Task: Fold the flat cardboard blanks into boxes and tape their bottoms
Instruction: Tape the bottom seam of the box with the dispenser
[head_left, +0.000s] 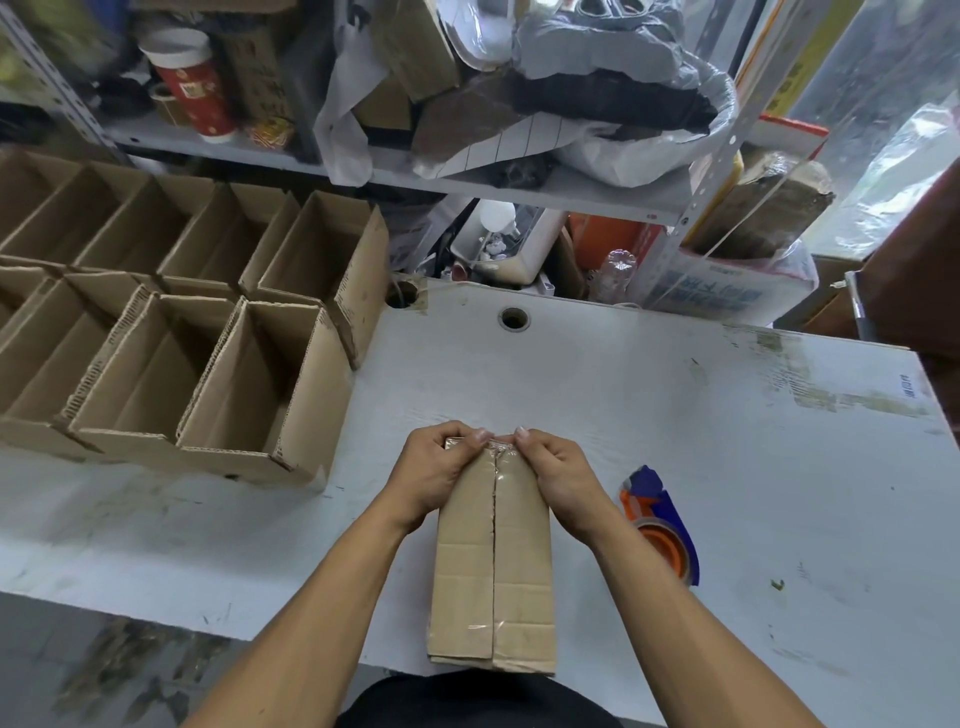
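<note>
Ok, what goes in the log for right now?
hands: left, right pressing tape | box: bottom up | tape dispenser: idle

The box (493, 561) is plain tan with clear glossy tape along its seam. The boxes (171, 322) at the left are the same tan. The table (675, 415) is scuffed white. The tape gun (660, 519) is blue and orange. The cup (195, 85) is red and white with gold marks.

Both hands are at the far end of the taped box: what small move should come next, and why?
Probably press the tape end down over the far edge of the box. Both the left hand and right hand pinch there, and the seam already looks taped.
</note>
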